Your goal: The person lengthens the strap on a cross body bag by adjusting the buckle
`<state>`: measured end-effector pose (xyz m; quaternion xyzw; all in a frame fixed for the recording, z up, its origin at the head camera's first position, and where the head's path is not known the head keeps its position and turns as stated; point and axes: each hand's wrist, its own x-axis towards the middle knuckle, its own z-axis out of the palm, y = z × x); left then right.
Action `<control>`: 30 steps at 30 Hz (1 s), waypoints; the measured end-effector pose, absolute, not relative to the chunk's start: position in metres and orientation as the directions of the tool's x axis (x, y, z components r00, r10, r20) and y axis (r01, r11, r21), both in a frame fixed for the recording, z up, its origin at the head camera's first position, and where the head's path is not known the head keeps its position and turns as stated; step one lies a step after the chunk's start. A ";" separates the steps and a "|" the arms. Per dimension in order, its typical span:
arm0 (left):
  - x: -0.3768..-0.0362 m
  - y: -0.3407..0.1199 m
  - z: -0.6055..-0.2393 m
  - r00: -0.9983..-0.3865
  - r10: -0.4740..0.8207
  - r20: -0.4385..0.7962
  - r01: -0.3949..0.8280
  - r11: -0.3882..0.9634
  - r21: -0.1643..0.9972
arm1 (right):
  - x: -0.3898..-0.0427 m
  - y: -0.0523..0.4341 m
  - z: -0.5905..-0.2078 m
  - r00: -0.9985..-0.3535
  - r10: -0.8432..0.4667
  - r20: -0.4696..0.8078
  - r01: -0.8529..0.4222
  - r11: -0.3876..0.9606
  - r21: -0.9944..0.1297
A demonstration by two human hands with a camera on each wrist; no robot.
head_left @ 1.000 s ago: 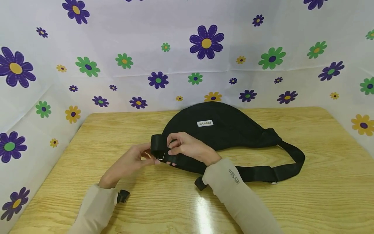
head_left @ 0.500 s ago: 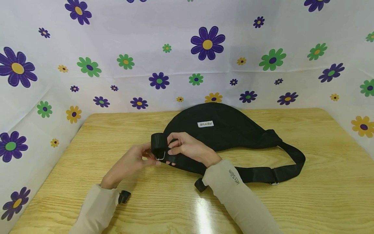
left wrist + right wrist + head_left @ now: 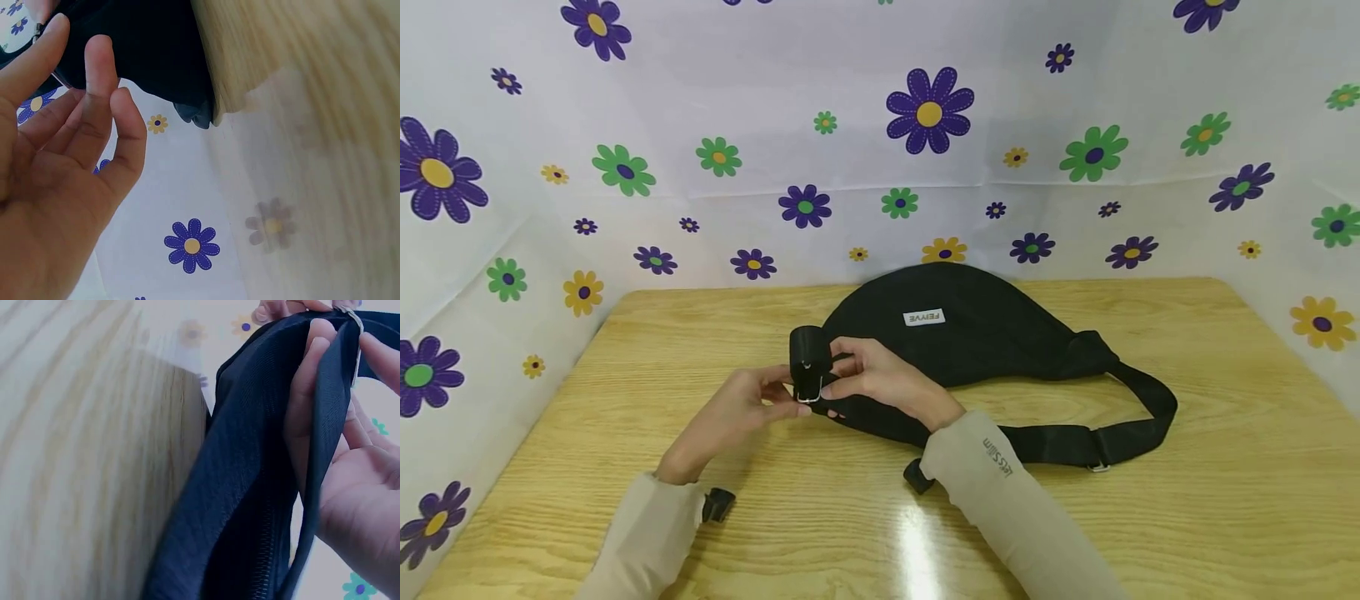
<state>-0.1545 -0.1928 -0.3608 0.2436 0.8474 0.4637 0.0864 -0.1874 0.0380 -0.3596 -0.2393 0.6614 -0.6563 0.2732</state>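
We have lifted the strap (image 3: 808, 354) loop a bit higher, beside the black bag (image 3: 955, 321) on the table (image 3: 1187, 517). Our right hand (image 3: 872, 379) pinches the strap to keep it steady. Our left hand (image 3: 752, 404) pinches its metal ring (image 3: 808, 392).

Black waist bag (image 3: 958, 329) lies flat on the table, white label facing up, curved top edge away from the person. Its black strap (image 3: 1138, 417) loops round the right end and runs back along the near edge. At the left end the strap folds up through a metal ring (image 3: 808, 392), raised off the wood.
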 end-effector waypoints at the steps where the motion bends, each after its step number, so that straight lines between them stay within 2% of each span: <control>1: -0.155 -0.193 -0.361 -0.865 0.494 0.081 0.334 0.449 0.829 | -0.187 0.038 -0.359 -0.734 -0.677 -0.044 0.033 0.029 -0.999; 10: -0.154 -0.192 -0.363 -0.876 0.478 0.061 0.318 0.480 0.817 | -0.179 0.032 -0.360 -0.709 -0.704 0.047 -0.092 0.026 -0.995; 15: -0.155 -0.192 -0.362 -0.878 0.473 0.065 0.312 0.465 0.828 | -0.176 0.029 -0.359 -0.719 -0.689 0.090 -0.158 0.036 -0.987; 30: -0.155 -0.194 -0.361 -0.878 0.475 0.056 0.307 0.470 0.827 | -0.175 0.025 -0.356 -0.757 -0.645 0.102 -0.322 0.233 -0.918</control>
